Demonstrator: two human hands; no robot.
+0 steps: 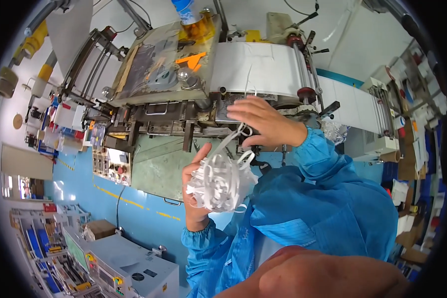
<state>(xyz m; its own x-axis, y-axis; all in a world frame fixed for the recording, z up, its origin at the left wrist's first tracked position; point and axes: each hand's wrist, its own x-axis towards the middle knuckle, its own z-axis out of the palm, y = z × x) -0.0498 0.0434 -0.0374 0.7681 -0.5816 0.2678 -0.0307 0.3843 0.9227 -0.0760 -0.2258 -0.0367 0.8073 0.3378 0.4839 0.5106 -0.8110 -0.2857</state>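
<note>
My left hand (196,186) is wrapped round a tangled ball of narrow white plastic strip (221,181), held in front of my chest. A loose length of the strip runs up from the ball toward my right hand (263,121), makes a small loop by its thumb and rises as thin ends beyond the fingers. The fingers of my right hand are stretched out to the left, with the thumb apart below them. Whether the strip touches that palm is hidden. Blue elastic-cuffed sleeves cover both forearms.
Ahead stands a machine with a metal bed (169,64), a glass bulb and an orange plastic piece on it. White sheet material (258,67) runs rightward to a roller (305,69). Below is a greenish plate (159,166); a grey cabinet (134,263) stands at lower left.
</note>
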